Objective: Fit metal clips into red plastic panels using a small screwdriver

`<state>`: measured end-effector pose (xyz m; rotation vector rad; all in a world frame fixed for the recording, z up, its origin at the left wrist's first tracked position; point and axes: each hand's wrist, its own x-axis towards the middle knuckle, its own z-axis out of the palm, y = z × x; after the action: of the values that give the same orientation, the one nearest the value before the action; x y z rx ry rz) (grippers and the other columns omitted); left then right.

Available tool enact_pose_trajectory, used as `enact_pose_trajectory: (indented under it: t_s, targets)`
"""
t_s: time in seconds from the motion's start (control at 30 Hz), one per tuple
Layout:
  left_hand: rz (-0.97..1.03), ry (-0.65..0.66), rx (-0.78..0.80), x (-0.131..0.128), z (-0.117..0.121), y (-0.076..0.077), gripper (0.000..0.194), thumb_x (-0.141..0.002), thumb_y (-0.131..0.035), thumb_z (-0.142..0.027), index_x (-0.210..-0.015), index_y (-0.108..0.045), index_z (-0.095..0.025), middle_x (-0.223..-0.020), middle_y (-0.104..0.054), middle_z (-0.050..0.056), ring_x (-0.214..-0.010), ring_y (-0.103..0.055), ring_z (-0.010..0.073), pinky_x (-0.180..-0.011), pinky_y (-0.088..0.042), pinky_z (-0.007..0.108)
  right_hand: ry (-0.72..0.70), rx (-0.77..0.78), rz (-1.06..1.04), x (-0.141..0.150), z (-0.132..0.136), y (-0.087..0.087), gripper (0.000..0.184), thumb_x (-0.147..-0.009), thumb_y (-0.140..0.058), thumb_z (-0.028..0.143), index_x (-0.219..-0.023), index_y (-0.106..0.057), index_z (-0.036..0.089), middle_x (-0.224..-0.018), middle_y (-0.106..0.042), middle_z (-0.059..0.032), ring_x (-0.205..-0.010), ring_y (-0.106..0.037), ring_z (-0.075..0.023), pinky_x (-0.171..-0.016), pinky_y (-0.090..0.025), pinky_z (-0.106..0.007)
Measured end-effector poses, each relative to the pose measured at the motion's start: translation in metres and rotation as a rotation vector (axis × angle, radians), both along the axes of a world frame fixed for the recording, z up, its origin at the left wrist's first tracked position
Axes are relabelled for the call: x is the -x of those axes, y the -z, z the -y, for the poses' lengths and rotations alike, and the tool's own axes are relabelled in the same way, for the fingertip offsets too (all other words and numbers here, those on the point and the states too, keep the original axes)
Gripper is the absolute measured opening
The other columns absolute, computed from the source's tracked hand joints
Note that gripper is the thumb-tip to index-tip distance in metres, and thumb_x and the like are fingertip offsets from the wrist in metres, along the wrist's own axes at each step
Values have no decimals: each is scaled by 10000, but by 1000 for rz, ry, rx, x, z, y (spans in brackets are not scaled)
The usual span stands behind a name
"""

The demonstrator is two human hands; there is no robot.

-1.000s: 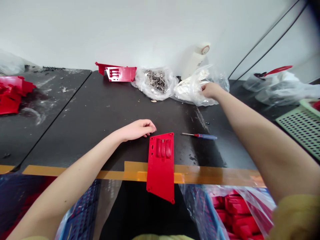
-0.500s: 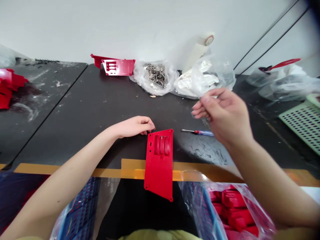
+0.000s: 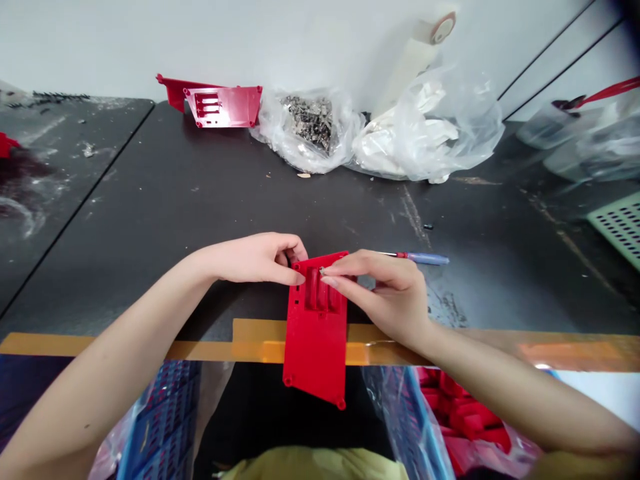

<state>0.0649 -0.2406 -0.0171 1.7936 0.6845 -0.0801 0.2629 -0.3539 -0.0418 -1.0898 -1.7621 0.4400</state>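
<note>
Yellow-green cloth (image 3: 315, 465) shows nearest us, above black trousers (image 3: 295, 413). Below the tabletop (image 3: 200, 200), a blue crate (image 3: 163, 417) stands at our left; another blue crate (image 3: 411, 413), with clear plastic about it, stands at our right, beside red plastic parts (image 3: 470, 410). Amber tape (image 3: 150, 349) runs along the tabletop's near edge.

Straight ahead of us, the red plastic panel (image 3: 317, 347) lies across that tape, its near end jutting past the edge. Its long axis runs away from us, leaning very slightly right at the far end; both short ends are slanted, and the end with the ribbed recess (image 3: 321, 297) points towards the wall.

Our left hand (image 3: 263, 259) is at the panel's far left corner, thumb on its side and fingers curled; we cannot tell how firm that grip is. In our right hand (image 3: 387, 287) the grip is nearly closed, thumb and forefinger pinching a small metal piece (image 3: 323, 271) over the recess.

Just beyond the right hand lies a blue-handled screwdriver (image 3: 425, 259), its shaft pointing left. Farther off, we see a pale green perforated basket (image 3: 623, 223) at far right, a clear bag of small metal pieces (image 3: 310, 127) and, touching it, a bag of white items (image 3: 415, 143). Left of these, red panels (image 3: 235, 107) stand near the pale wall (image 3: 280, 40).
</note>
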Motion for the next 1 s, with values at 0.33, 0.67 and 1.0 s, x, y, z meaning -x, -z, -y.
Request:
enact_pose_trajectory:
  t_s: [0.33, 0.67, 1.0]
  targets:
    - [-1, -57, 21, -2, 5, 1, 178, -761, -654, -299, -901, -614, -197, -793, -662, -7, -697, -570, 144, -611, -450, 230, 75, -35, 337, 5, 4, 1, 82, -897, -639, 159, -903, -653, 240, -871, -761, -18, -770, -718, -162, -644, -561, -292]
    - [36, -73, 74, -4, 7, 1, 119, -745, -657, -285, -807, -616, -192, -732, -652, -14, -662, -572, 139, -605, -455, 235, 183, -39, 532, 7, 4, -3, 85, -918, -600, 180, -878, -645, 240, -836, -738, -7, -678, -698, -143, -540, -489, -284]
    - [23, -10, 46, -4, 6, -1, 144, -788, -651, -282, -731, -564, -182, -656, -577, -51, -597, -485, 92, -539, -388, 191, 146, -18, 589, 6, 4, -9, 83, -941, -570, 190, -877, -622, 206, -835, -714, -4, -633, -654, -115, -495, -433, -268]
